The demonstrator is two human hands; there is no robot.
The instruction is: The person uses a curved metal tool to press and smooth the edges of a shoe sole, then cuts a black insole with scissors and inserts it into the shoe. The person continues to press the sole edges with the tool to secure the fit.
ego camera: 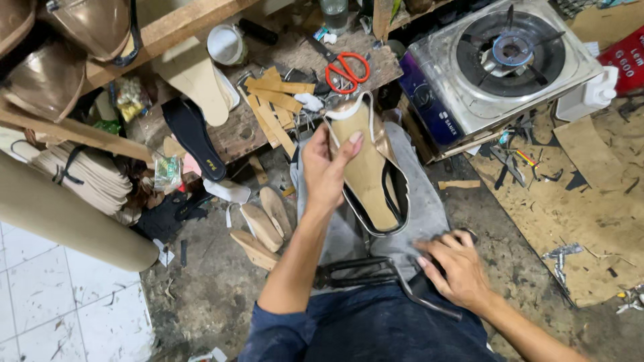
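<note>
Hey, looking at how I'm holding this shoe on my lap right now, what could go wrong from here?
1. Your left hand alone grips the tan unfinished shoe on its last, at one edge; it might twist or slide off the grey cloth on your lap.
2. Your right hand reaches down beside the black metal pincers while you seem to be looking elsewhere, so you may fumble or get pinched.
3. The orange-handled scissors lie near the bench edge just above; a bump might drop them.

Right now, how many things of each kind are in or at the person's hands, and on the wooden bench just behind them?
Shoe on a last, held by the left hand: 1
Pliers near the right hand: 1
Red-handled scissors: 1
Black insole: 1
Total: 4
</note>
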